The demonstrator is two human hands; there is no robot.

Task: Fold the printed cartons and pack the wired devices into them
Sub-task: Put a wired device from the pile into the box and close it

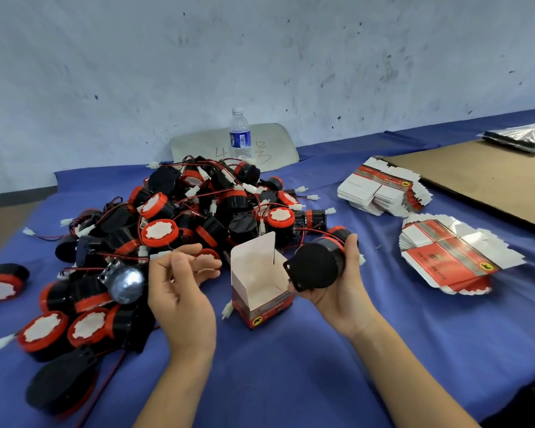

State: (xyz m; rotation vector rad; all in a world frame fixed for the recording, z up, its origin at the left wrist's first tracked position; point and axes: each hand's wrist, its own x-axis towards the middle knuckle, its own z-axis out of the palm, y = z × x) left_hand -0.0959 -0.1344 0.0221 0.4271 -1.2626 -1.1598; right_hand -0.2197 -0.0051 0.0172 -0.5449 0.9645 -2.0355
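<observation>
An erected red-and-white printed carton (261,284) stands open-topped on the blue cloth between my hands, its lid flap up. My right hand (340,287) grips a black-and-red wired device (317,264) just right of the carton's mouth, black base towards me. My left hand (183,284) hovers left of the carton with fingers loosely curled, holding nothing that I can see. A big heap of the same wired devices (198,211) lies behind and to the left. Flat unfolded cartons sit in two stacks, one at the right (448,257) and one farther back (380,189).
A water bottle (240,134) stands at the back by the wall, in front of a pale board (272,143). A brown cardboard sheet (488,177) covers the table's far right, with a shiny plastic bag (522,135) on it. One silver-backed device (125,281) lies by my left hand.
</observation>
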